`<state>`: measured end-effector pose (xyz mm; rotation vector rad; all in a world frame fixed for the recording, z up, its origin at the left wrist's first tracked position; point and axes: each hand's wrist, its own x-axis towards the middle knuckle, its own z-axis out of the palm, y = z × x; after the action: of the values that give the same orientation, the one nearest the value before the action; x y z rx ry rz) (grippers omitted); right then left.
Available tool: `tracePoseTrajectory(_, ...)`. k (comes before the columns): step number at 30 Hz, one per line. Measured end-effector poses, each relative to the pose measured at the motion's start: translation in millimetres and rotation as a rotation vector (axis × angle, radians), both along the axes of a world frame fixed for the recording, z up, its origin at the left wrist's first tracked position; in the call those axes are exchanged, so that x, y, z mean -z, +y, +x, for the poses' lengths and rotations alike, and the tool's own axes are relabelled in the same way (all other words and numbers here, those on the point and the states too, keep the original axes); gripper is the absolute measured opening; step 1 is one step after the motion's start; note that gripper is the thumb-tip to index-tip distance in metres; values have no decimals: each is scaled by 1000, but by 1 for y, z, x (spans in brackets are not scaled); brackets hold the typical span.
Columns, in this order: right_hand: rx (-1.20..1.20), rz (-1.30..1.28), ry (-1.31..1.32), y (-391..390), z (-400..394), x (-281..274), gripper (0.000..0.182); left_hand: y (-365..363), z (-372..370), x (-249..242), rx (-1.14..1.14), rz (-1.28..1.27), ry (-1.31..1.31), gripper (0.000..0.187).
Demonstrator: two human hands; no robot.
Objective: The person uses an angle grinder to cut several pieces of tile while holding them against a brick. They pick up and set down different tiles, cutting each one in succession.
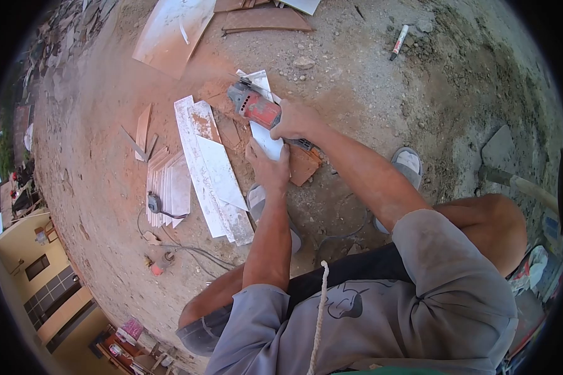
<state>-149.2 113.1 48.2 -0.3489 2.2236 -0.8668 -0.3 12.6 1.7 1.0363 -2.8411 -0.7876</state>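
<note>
My right hand (295,120) is wrapped round the body of a red and grey angle grinder (259,109). The grinder's head lies over the far end of a narrow white tile strip (268,142), and reddish dust hangs in the air beyond it. With its fingers closed on the near end of that strip, my left hand (269,164) holds it low over the ground. Whether the disc touches the tile cannot be made out. Left of my left hand lie long white tile pieces (214,164), and a brown tile piece (303,165) rests under the grinder's rear.
A stack of cut tile strips (170,181) lies to the left, with a tape measure (154,202) on it. Cables (197,250) run near my left knee. A large tile (175,31) lies beyond, a marker (399,42) far right, and a long-handled tool (525,187) at right.
</note>
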Motion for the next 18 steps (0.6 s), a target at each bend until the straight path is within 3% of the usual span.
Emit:
tracePoseTrajectory(8, 23, 15, -20, 3, 3, -8, 80, -1, 2, 5, 30, -9, 72, 99)
tracePoseTrajectory(18, 19, 2, 13, 6, 6, 6, 86, -1, 2, 4, 35, -24, 49, 98)
